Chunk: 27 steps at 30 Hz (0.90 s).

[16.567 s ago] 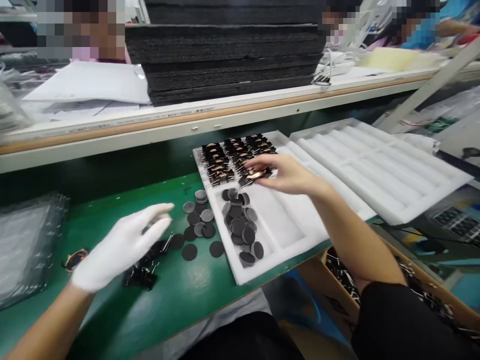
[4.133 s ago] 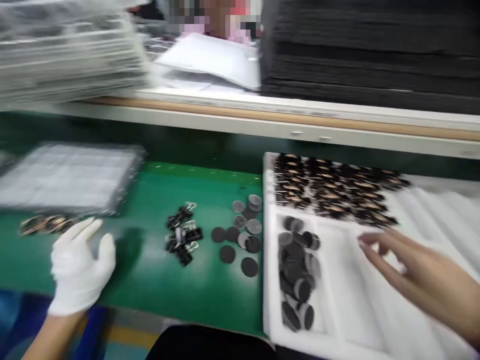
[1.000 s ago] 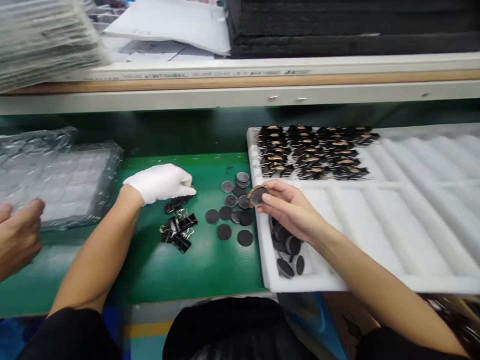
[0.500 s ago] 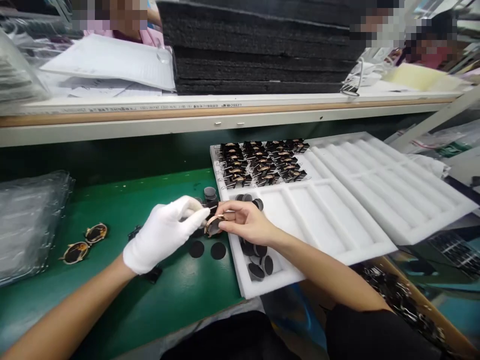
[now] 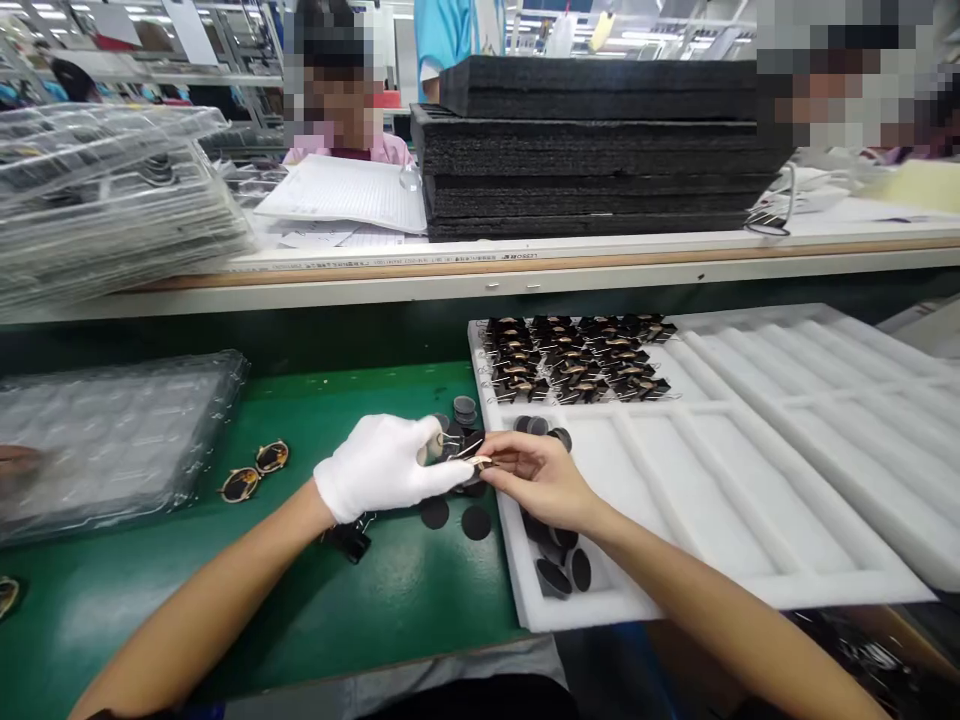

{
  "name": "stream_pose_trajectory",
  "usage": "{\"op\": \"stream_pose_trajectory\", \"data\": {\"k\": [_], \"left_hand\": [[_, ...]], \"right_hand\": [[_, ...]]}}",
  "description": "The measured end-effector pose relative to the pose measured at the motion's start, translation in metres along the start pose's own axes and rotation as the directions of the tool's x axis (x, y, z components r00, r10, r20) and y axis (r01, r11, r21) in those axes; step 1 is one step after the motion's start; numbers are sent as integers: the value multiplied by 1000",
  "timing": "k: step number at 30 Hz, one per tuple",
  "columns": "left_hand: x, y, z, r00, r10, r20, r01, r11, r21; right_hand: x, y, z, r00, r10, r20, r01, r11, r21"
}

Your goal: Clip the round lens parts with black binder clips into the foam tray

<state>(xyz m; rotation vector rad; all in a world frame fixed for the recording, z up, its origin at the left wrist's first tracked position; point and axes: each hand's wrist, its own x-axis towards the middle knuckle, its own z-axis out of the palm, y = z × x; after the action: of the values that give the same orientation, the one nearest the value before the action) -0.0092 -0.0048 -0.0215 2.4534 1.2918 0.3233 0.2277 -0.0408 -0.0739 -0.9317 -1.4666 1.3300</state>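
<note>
My left hand, in a white glove, is closed on the wire handles of a black binder clip. Bare, my right hand pinches a round gold-rimmed watch case, seen nearly edge-on, at the clip's mouth. Whether the clip's jaws grip the case is hard to see. Below the hands lie flat black discs on the green table. Another black binder clip rests under my left wrist. Two gold watch cases with dark and amber faces lie further left.
A white foam tray on the right holds rows of clipped cases and loose dark discs. Clear plastic trays are stacked left, with another person's fingers at their edge. Black foam sheets stand on the shelf.
The view has swung up and left. The binder clip has come to the watch case between my hands, and the case has turned from face-visible to nearly edge-on.
</note>
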Motion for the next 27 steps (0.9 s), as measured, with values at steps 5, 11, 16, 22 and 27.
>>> {"op": "stream_pose_trajectory", "data": {"k": [5,11,16,22,27], "left_hand": [[4,-2,3,1000,-6,-7,4,983,-183],[8,-4,2,993,-91,-80,48,902,-429],[11,-1,10,991,-113,-65,74,900,-430],[23,-27,-7,968,-229,98,241,962,-128],[35,-77,-22,771,-543,332,507,839,196]], "right_hand": [[-1,-6,2,998,53,25,-55,993,102],[7,-9,-3,949,237,-211,-142,912,385],[10,-4,-9,917,322,-234,-172,851,497],[12,-5,-13,923,273,-273,-144,899,413],[15,-6,-15,936,279,-213,-193,915,354]]}}
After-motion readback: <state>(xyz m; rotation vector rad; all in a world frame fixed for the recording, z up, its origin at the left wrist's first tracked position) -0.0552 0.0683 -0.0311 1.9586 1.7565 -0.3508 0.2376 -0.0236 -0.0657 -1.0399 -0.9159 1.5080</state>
